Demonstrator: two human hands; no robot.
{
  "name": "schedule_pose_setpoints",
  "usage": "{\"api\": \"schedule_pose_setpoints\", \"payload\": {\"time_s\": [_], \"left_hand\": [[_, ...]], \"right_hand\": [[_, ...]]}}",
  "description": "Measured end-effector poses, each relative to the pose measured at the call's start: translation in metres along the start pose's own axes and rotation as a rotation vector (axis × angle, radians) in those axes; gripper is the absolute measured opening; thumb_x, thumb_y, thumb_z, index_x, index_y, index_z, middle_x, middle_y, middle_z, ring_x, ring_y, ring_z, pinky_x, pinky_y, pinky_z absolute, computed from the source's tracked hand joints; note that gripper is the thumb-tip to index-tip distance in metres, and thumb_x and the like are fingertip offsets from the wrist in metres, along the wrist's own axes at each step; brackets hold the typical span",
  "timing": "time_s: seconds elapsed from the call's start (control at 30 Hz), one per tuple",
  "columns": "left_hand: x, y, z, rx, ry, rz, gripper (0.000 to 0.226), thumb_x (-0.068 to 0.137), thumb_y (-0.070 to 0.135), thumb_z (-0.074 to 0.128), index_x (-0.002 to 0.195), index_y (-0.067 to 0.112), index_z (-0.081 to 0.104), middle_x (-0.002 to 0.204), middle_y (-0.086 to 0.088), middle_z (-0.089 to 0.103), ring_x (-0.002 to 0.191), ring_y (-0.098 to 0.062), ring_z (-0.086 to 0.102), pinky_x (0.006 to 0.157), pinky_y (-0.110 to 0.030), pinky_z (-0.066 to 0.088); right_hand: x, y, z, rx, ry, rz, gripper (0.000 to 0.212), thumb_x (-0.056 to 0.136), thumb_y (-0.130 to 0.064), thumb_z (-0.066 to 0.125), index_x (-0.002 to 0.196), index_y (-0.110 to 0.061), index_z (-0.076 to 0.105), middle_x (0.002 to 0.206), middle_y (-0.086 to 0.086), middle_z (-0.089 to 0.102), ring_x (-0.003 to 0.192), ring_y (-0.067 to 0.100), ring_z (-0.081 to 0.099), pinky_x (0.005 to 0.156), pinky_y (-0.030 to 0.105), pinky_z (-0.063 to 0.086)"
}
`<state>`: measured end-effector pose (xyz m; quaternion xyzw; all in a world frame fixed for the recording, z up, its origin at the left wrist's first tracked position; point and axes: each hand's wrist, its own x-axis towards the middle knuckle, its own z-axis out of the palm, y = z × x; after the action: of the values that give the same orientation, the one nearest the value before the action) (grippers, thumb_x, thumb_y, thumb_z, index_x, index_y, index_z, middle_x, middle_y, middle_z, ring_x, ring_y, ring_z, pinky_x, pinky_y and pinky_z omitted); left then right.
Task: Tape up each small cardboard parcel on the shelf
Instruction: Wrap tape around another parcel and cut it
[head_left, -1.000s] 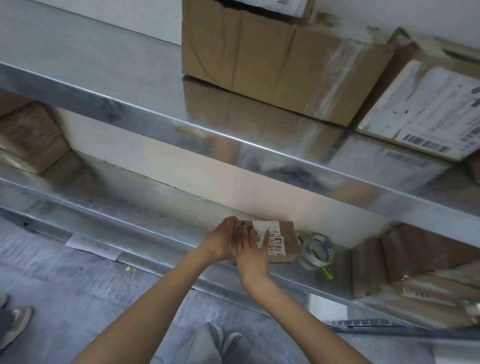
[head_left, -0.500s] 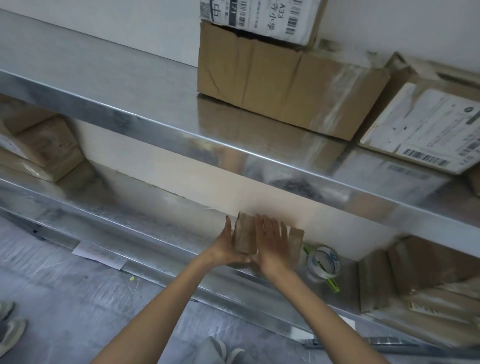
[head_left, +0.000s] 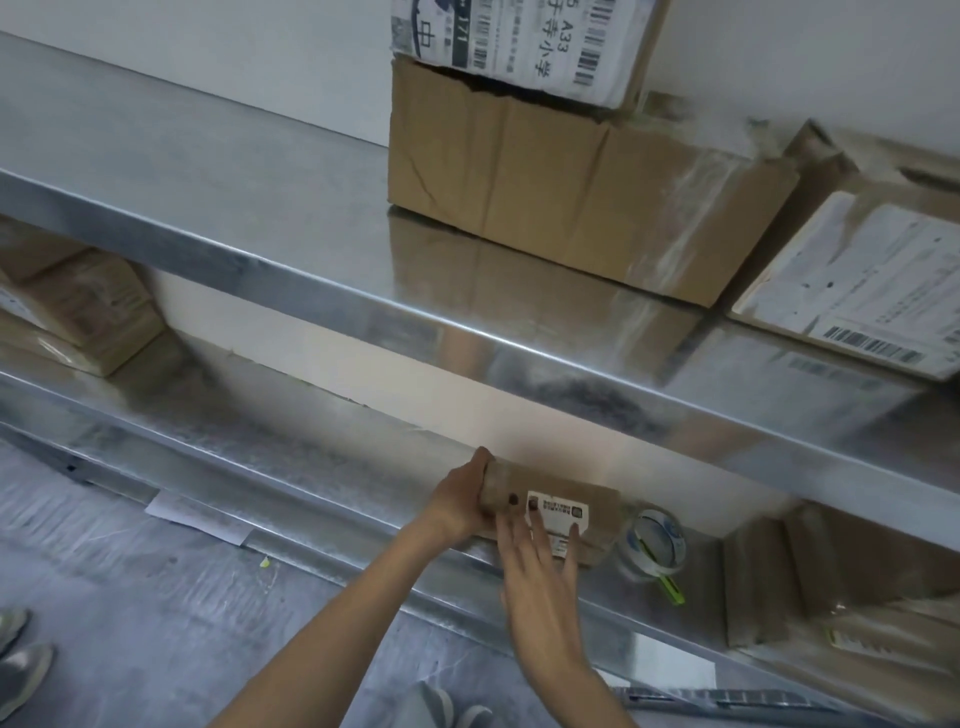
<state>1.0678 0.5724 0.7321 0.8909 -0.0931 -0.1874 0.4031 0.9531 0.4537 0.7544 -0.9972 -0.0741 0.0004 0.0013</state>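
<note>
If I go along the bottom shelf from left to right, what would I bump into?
stack of parcels → left hand → small parcel → tape roll → brown boxes

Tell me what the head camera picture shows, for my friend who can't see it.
A person's left hand grips the left end of a small brown cardboard parcel with a white label on a shiny metal shelf, while the right hand lays straight fingers on its front. A roll of clear tape stands just right of the parcel.
</note>
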Motion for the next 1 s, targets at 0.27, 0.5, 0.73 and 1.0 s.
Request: {"api": "schedule_pose_setpoints", "payload": {"time_s": [0.27, 0.5, 0.73, 1.0], "left_hand": [[-0.001, -0.003, 0.011, 0.14, 0.052, 0.056, 0.036, 0.084, 0.029, 0.066, 0.099, 0.019, 0.035, 0.082, 0.006, 0.055, 0.069, -0.012, 0.048, 0.056, -0.019, 0.039], [-0.01, 0.004, 0.009, -0.006, 0.099, 0.108, 0.033, 0.084, 0.03, 0.065, 0.098, 0.018, 0.037, 0.091, -0.001, 0.059, 0.077, -0.015, 0.052, 0.075, -0.03, 0.048], [-0.011, -0.006, 0.011, -0.146, 0.082, 0.073, 0.067, 0.057, 0.031, 0.089, 0.106, 0.033, 0.043, 0.1, 0.015, 0.059, 0.093, -0.01, 0.061, 0.069, -0.011, 0.048], [-0.016, -0.021, -0.006, -0.218, -0.325, -0.009, 0.136, 0.064, 0.047, 0.085, 0.151, 0.025, -0.018, 0.157, 0.01, 0.002, 0.146, -0.011, 0.007, 0.118, -0.031, 0.023]], "right_hand": [[0.021, -0.011, -0.002, -0.111, -0.044, 0.045, 0.078, 0.043, -0.013, 0.087, 0.117, -0.001, 0.065, 0.122, 0.018, 0.063, 0.114, 0.035, 0.059, 0.1, 0.058, 0.026], [0.049, -0.027, 0.001, -0.121, -0.109, 0.173, 0.081, 0.048, -0.017, 0.085, 0.125, -0.01, 0.06, 0.12, 0.014, 0.061, 0.116, 0.033, 0.054, 0.095, 0.059, 0.039], [0.082, 0.024, -0.023, 0.028, -0.275, 0.015, 0.076, 0.087, -0.031, 0.061, 0.149, -0.022, 0.018, 0.147, 0.005, 0.032, 0.138, 0.029, 0.027, 0.114, 0.056, 0.009], [0.046, 0.022, 0.005, 0.128, 0.05, -0.018, 0.063, 0.047, -0.009, 0.083, 0.106, -0.014, 0.061, 0.096, 0.004, 0.061, 0.084, 0.024, 0.06, 0.074, 0.034, 0.052]]}}
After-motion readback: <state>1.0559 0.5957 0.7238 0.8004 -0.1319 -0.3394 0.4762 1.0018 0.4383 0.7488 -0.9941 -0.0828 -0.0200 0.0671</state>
